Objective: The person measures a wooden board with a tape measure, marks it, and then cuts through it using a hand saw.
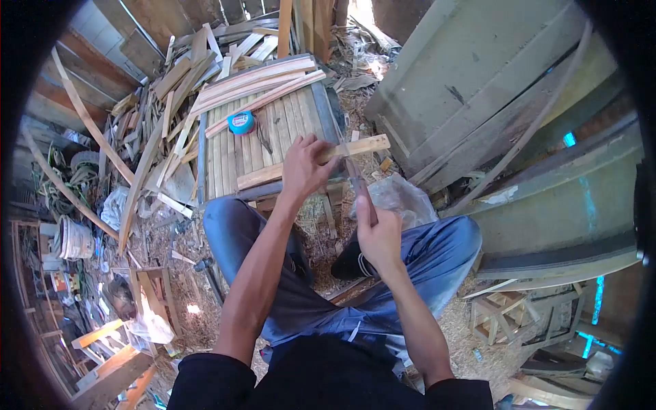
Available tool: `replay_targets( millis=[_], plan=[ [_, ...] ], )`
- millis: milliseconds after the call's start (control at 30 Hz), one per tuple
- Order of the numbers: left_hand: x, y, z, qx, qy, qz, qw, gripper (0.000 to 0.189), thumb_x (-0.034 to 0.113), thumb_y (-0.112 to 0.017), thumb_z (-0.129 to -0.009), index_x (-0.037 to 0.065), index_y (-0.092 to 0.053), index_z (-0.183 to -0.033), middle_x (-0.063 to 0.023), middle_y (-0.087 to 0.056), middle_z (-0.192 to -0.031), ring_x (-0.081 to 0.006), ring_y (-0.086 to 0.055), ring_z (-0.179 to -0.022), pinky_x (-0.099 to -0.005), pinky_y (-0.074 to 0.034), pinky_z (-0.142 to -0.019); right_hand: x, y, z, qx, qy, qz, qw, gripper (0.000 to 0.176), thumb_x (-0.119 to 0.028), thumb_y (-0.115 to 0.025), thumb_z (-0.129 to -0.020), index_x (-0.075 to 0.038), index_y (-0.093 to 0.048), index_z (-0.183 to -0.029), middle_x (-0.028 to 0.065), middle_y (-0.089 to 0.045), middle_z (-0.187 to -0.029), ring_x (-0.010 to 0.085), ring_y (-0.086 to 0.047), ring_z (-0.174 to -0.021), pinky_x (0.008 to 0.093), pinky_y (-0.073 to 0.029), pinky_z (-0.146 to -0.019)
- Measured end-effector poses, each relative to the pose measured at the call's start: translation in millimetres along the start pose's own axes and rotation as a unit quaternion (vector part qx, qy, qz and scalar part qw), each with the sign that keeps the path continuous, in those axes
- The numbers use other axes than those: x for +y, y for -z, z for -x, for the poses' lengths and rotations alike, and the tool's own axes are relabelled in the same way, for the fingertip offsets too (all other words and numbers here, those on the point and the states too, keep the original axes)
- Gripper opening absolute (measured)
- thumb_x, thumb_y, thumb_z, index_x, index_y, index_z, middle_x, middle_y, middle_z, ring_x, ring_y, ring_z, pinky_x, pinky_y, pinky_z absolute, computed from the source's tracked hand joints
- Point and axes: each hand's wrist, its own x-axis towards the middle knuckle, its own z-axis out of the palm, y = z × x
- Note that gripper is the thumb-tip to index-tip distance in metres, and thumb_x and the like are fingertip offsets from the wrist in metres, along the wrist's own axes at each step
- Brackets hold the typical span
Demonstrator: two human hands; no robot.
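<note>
A light wooden strip (367, 145) lies across the right part of a low slatted table (224, 152), its end reaching past the edge. My left hand (307, 165) grips the strip near that edge, fingers wrapped over it. In my right hand (376, 229) is the handle of a saw-like tool (354, 179); its thin blade runs up across the strip, just right of my left hand. A blue tape measure (240, 123) and a small dark tool (264, 141) rest on the slats, left of my left hand. Several long strips (256, 83) lie at the table's far side.
Scrap wood (179, 85) is heaped behind and left of the table. Large grey panels (471, 75) lean at the right. A clear plastic bag (403, 202) lies beside my right knee, and a hammer-like tool (209, 273) lies on the shaving-covered floor at the left.
</note>
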Motion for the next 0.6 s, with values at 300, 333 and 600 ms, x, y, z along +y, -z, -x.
replay_targets(
  millis=[300,333,600],
  plan=[
    [0,-2,3,0.001,-0.004,0.002,1.000,0.031,0.028,-0.077,-0.075,0.006,-0.071,-0.096,-0.0098,-0.057,-0.085,-0.0308,-0.054,-0.086,-0.0403,-0.046,-0.078,17,49,103,-0.006,-0.062,-0.053,0.997,0.056,-0.038,-0.052,-0.101,0.003,-0.053,-0.062,0.0027,-0.044,-0.049,0.0091,-0.044,-0.047,0.0331,-0.035,-0.046],
    [1,-3,5,-0.007,-0.008,0.002,1.000,0.031,0.028,-0.077,-0.075,0.006,-0.071,-0.096,-0.0098,-0.057,-0.085,-0.0308,-0.054,-0.086,-0.0403,-0.046,-0.078,26,41,92,-0.021,-0.067,-0.052,0.996,0.057,-0.039,-0.051,-0.101,0.001,-0.052,-0.059,0.0004,-0.045,-0.049,0.0080,-0.043,-0.047,0.0311,-0.033,-0.046],
    [4,2,0,-0.023,0.029,0.008,0.999,0.030,0.030,-0.076,-0.074,0.007,-0.073,-0.094,-0.0092,-0.059,-0.086,-0.0301,-0.054,-0.086,-0.0404,-0.047,-0.079,15,32,67,-0.015,-0.072,-0.045,0.996,0.048,-0.034,-0.052,-0.101,0.003,-0.059,-0.069,0.0052,-0.043,-0.050,0.0100,-0.043,-0.047,0.0324,-0.035,-0.047]
  ],
)
